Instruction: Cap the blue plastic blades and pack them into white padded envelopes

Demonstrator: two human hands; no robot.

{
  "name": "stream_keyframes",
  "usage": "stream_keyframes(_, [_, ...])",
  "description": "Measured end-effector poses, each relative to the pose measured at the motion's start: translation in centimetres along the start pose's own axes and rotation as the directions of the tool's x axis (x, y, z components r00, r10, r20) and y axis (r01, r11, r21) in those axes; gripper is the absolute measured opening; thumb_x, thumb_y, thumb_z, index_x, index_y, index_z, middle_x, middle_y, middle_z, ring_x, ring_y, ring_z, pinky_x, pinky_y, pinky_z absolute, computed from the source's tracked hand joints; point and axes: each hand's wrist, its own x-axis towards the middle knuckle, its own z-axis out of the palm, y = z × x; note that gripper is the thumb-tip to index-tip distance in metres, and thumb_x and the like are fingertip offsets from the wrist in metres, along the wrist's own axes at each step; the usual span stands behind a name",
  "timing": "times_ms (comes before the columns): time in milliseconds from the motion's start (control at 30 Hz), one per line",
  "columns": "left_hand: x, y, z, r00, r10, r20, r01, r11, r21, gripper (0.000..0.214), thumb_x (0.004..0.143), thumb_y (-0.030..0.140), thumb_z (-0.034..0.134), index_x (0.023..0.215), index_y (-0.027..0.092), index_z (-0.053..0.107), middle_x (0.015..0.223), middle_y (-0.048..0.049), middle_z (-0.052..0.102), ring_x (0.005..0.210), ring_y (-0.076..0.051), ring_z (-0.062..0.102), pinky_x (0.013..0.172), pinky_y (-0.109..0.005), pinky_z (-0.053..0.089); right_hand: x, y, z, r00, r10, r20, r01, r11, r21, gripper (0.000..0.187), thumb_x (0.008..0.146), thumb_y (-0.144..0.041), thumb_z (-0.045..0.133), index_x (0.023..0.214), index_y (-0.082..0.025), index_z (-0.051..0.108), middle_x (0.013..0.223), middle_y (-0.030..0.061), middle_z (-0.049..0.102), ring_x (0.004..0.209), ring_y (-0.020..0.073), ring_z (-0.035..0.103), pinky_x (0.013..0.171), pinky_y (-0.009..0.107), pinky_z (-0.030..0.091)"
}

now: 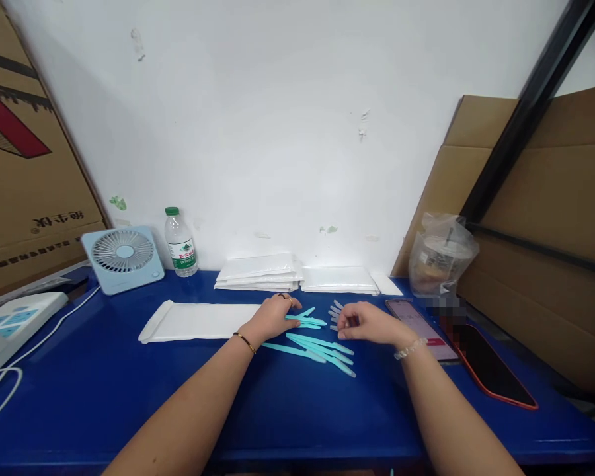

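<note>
Far left of the white pouch [203,320] stands a printed carton [30,152], with a white box [17,320] marked in pale blue on the blue table [114,390]. Beyond the pouch's left end I see a light blue fan [123,256], then a green-capped water bottle [181,244]. The pouch lies flat; behind its right end is a stack of white packets [258,268]. The person's left hand [274,316], dark bracelet at the wrist, hides that end. Its fingers bend down at the turquoise sticks [322,350]; from here I cannot tell whether they grip one. The sticks lie in two loose groups right of the pouch, one by the fingertips, the other fanned out nearer the person. Farther right of the pouch come small translucent pieces [334,312], with a second packet stack [340,279] behind. Beside these pieces is the right hand [364,322], thumb and forefinger curled toward each other; whether they pinch anything, I cannot tell. Well right of the pouch are a lit phone [421,330], a bagged cup [439,258], an orange-cased phone [496,367] and cardboard [550,284].
</note>
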Motion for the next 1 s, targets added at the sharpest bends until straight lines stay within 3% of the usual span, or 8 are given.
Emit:
stream_keyframes(133, [-0.2, 0.6, -0.3, 1.0, -0.004, 0.0, 0.004, 1.0, -0.007, 0.03, 0.078, 0.039, 0.057, 0.105, 0.025, 0.061, 0.107, -0.0043, 0.06, 0.101, -0.021, 0.054, 0.083, -0.028, 0.042, -0.1, -0.7, 0.9, 0.99, 0.009, 0.142, -0.002, 0.999, -0.049, 0.017, 0.062, -0.027, 0.073, 0.074, -0.019, 0.065, 0.068, -0.0004, 0.06, 0.059, 0.0126, 0.052, 0.052, 0.022, 0.037])
stream_keyframes(233, [-0.5, 1.7, -0.7, 0.998, 0.038, -0.045, -0.04, 0.999, -0.024, 0.032, 0.083, 0.044, 0.049, 0.106, 0.025, 0.06, 0.107, -0.0037, 0.061, 0.102, -0.021, 0.054, 0.082, -0.028, 0.041, 0.5, -0.9, 1.7, 0.997, -0.005, 0.071, 0.011, 0.997, -0.08, 0.006, 0.068, -0.02, 0.066, 0.073, -0.019, 0.063, 0.067, -0.0011, 0.059, 0.059, 0.0119, 0.051, 0.053, 0.023, 0.036])
stream_keyframes(300, [-0.6, 2.5, -0.7, 0.994, 0.112, 0.004, -0.112, 0.993, -0.028, 0.031, 0.084, 0.046, 0.047, 0.101, 0.025, 0.062, 0.099, -0.0018, 0.064, 0.094, -0.019, 0.057, 0.078, -0.027, 0.041, 0.9, -1.1, 2.0, 1.0, -0.014, -0.009, 0.013, 0.997, -0.075, 0.003, 0.072, -0.021, 0.063, 0.073, -0.019, 0.062, 0.066, -0.0012, 0.059, 0.06, 0.0123, 0.051, 0.054, 0.023, 0.037])
stream_keyframes(400, [-0.4, 2.9, -0.6, 0.985, 0.168, 0.05, -0.169, 0.985, 0.019, 0.022, 0.085, 0.037, 0.047, 0.087, 0.024, 0.065, 0.087, 0.0011, 0.067, 0.08, -0.016, 0.059, 0.071, -0.025, 0.039, 1.2, -0.9, 1.8, 0.997, -0.036, -0.073, 0.035, 0.999, -0.025, 0.007, 0.076, -0.026, 0.061, 0.077, -0.019, 0.062, 0.068, -0.0004, 0.06, 0.062, 0.013, 0.053, 0.056, 0.023, 0.038])
stream_keyframes(500, [-0.1, 2.2, -0.6, 0.993, 0.115, 0.01, -0.116, 0.989, 0.09, 0.023, 0.085, 0.025, 0.043, 0.076, 0.022, 0.064, 0.085, 0.001, 0.067, 0.075, -0.015, 0.058, 0.067, -0.026, 0.037, 1.2, 0.0, 1.3, 0.992, -0.012, -0.128, 0.01, 1.0, -0.015, 0.008, 0.076, -0.025, 0.058, 0.076, -0.018, 0.063, 0.069, 0.0004, 0.062, 0.062, 0.0129, 0.054, 0.056, 0.023, 0.039])
stream_keyframes(700, [-0.4, 1.9, -1.2, 0.996, 0.08, -0.025, -0.077, 0.992, 0.1, 0.025, 0.078, 0.042, 0.058, 0.096, 0.026, 0.064, 0.096, -0.0025, 0.062, 0.095, -0.021, 0.054, 0.08, -0.029, 0.036, 1.2, 0.7, 0.8, 0.973, 0.026, -0.229, -0.048, 0.995, -0.089, 0.012, 0.071, -0.028, 0.063, 0.079, -0.018, 0.064, 0.074, 0.0019, 0.063, 0.063, 0.0135, 0.054, 0.058, 0.023, 0.039])
stream_keyframes(867, [-0.8, 3.0, -0.9, 0.96, 0.187, 0.206, -0.202, 0.978, 0.051, 0.021, 0.072, 0.044, 0.065, 0.082, 0.026, 0.067, 0.091, -0.0003, 0.061, 0.093, -0.019, 0.054, 0.079, -0.028, 0.036, 0.7, -0.5, 0.5, 0.985, -0.011, -0.17, -0.002, 0.997, -0.079, 0.018, 0.079, -0.032, 0.055, 0.078, -0.017, 0.066, 0.073, 0.0026, 0.064, 0.062, 0.0132, 0.053, 0.057, 0.023, 0.038])
stream_keyframes(1000, [-0.7, 2.9, -0.7, 0.982, 0.078, 0.17, -0.091, 0.994, 0.068, 0.014, 0.076, 0.035, 0.06, 0.076, 0.022, 0.065, 0.081, -0.0003, 0.063, 0.078, -0.016, 0.056, 0.065, -0.024, 0.037, 0.2, -1.0, 0.0, 1.0, 0.001, -0.026, 0.0, 1.0, 0.03, 0.03, 0.079, -0.045, 0.056, 0.078, -0.017, 0.068, 0.068, 0.0018, 0.063, 0.061, 0.0138, 0.053, 0.055, 0.023, 0.038])
